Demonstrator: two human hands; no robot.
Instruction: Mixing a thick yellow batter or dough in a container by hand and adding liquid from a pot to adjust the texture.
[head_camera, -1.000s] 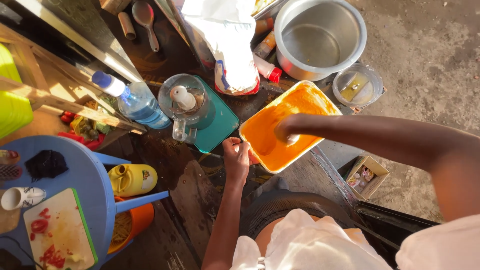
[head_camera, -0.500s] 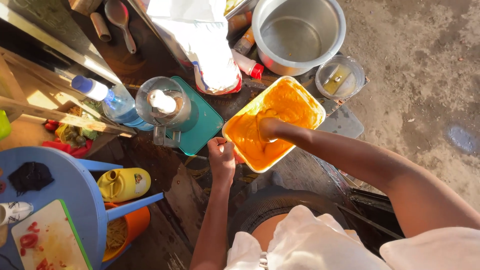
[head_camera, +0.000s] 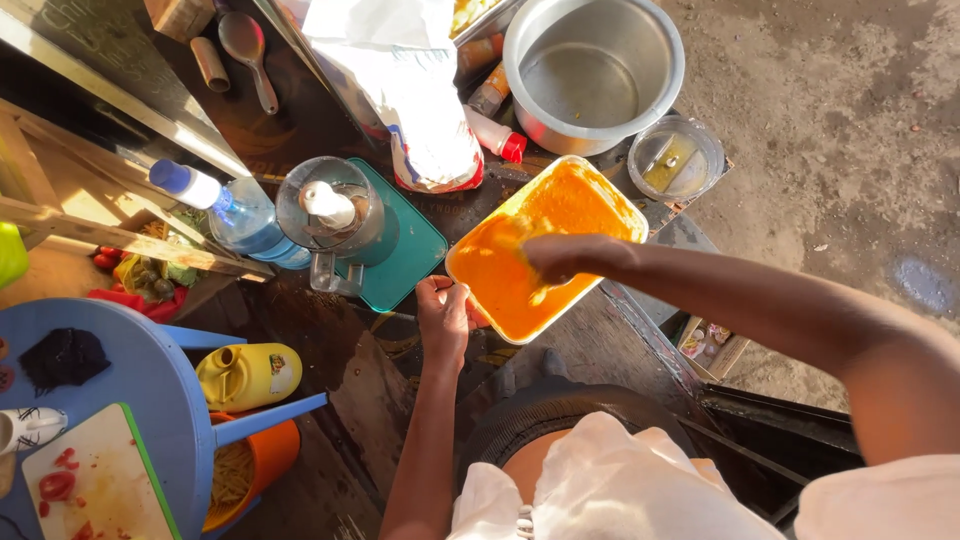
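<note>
Gripping the orange tray (head_camera: 500, 270) rim, left hand (head_camera: 443, 318) fingers curled; right hand (head_camera: 565, 255) fisted inside.

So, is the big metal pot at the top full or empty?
Nearly empty. The metal pot stands upright and uncovered; its bare shiny bottom shows, with only a thin smear on it.

A: outdoor setup? bare dirt ground (head_camera: 850, 120) on the right, hard warm sunlight.
B: yeah, dark worn worktop (head_camera: 330, 340), wooden frame (head_camera: 60, 215) left, blue plastic table (head_camera: 150, 380) below it.
</note>
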